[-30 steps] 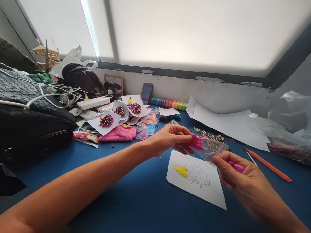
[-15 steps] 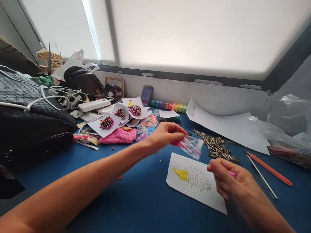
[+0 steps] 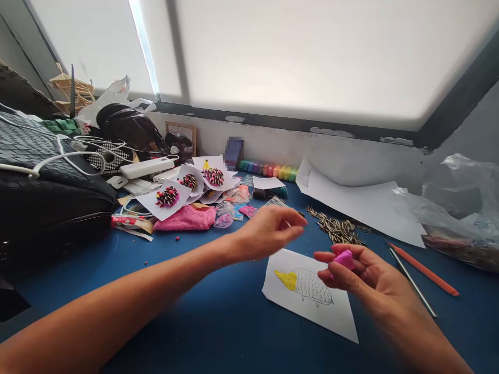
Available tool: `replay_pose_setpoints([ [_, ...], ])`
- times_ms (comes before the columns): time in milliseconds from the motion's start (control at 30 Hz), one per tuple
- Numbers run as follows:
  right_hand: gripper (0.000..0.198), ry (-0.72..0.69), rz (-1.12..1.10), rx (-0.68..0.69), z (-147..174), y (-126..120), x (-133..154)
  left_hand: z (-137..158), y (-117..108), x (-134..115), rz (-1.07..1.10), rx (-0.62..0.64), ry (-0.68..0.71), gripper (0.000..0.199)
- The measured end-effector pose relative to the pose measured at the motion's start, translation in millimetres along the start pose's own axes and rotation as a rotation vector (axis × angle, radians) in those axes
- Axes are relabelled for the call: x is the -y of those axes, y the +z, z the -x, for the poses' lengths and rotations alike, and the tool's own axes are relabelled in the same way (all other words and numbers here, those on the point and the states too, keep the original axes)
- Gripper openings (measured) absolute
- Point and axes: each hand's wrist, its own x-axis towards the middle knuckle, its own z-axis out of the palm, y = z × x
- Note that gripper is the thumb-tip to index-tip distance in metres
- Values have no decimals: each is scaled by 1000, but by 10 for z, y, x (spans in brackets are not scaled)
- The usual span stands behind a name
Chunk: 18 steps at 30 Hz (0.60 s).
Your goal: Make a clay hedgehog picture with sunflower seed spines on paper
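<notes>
A lump of pink modelling clay (image 3: 343,259) rests between the thumb and fingers of my right hand (image 3: 374,278), over the right edge of a white sheet. On that sheet of paper (image 3: 284,306) is a hedgehog drawing (image 3: 315,284). Its snout and head are covered in yellow clay (image 3: 286,279), and the body is bare pencil outline with short marks. My left hand (image 3: 268,231) hovers above the sheet's far left corner, thumb and fingers apart, with nothing visible in it.
Striped sunflower seeds (image 3: 339,231) lie beyond the sheet. An orange tool (image 3: 424,270) and a metal rod (image 3: 415,285) lie at right. Finished seed hedgehogs (image 3: 167,197), a pink cloth (image 3: 185,217) and small clay bags (image 3: 224,221) sit at left, near a black bag (image 3: 58,208).
The clear bag has left my left hand, whose fingers have parted. My right hand has turned and opened out, bringing the pink clay into view.
</notes>
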Motion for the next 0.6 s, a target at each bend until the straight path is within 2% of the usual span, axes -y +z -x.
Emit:
replay_pose_setpoints([
  [100,45,-149,86,7,36,27,28,106,142,-99,136,240,-37,26],
  [133,41,-197,114,21,49,34,36,129,174,-113,261,301,-111,33],
  [200,36,-261,162,42,76,46,55,161,221,-128,451,346,-209,41],
  [267,40,-265,199,30,102,56,72,180,256,-136,580,355,-254,46],
  [400,45,-177,248,-51,154,73,69,211,305,-142,676,299,-259,42],
  [500,40,-157,196,24,163,67,50,226,303,-141,682,260,-281,33],
  [600,39,-193,133,93,121,38,48,231,282,-150,702,286,-319,35],
])
